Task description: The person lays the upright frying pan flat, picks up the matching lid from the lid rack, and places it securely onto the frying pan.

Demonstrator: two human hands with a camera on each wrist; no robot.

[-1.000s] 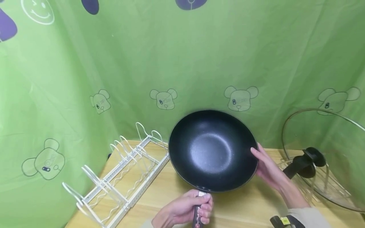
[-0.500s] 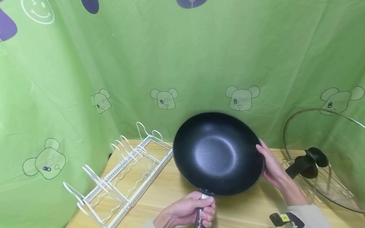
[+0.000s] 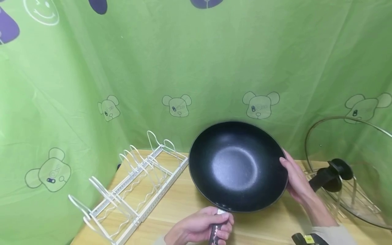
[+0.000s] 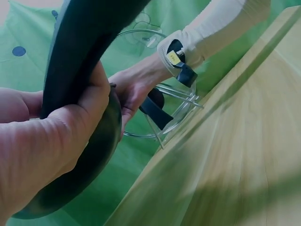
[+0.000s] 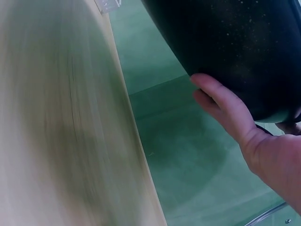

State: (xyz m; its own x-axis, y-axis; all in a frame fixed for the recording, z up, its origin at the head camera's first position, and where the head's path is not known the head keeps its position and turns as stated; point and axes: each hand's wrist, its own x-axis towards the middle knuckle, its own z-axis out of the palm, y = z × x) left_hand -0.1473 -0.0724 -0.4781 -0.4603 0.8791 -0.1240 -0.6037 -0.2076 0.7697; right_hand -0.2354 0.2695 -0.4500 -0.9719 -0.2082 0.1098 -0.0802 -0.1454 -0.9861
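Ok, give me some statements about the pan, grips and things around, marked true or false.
The left grip is on the handle of the black pan. True.
The black pan is upside down. False: its inside shows in the head view.
The right grip pinches the black pan at its side. True.
In the head view, the white rack and the glass lid flank the black pan. True.
The glass lid lies flat. False: it stands tilted up.
The black pan sits in the white rack. False: it is held outside the rack.

Cream sleeve (image 4: 225, 27) (yellow-tagged black strap (image 4: 187, 75))
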